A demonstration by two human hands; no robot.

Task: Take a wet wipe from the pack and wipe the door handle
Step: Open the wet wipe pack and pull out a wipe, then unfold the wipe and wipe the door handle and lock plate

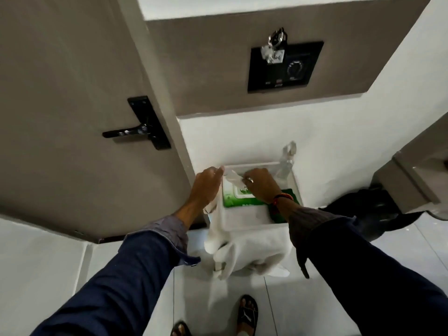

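Note:
A green and white wet wipe pack (238, 202) lies on a small white shelf (244, 217) against the wall. My left hand (206, 184) holds the pack's far left corner, pinching the lid or a wipe's edge. My right hand (260, 183) is closed on a white wet wipe (234, 177) that stretches between both hands just above the pack's opening. The black lever door handle (126, 133) sits on its black plate on the grey door, up and to the left of my hands, untouched.
A clear plastic bottle (287, 158) stands at the shelf's back right. White towels (247, 248) hang over the shelf's front. A black wall panel (283, 66) with keys (275, 47) is above. A dark bag (368, 209) lies right. My sandalled feet (247, 314) are below.

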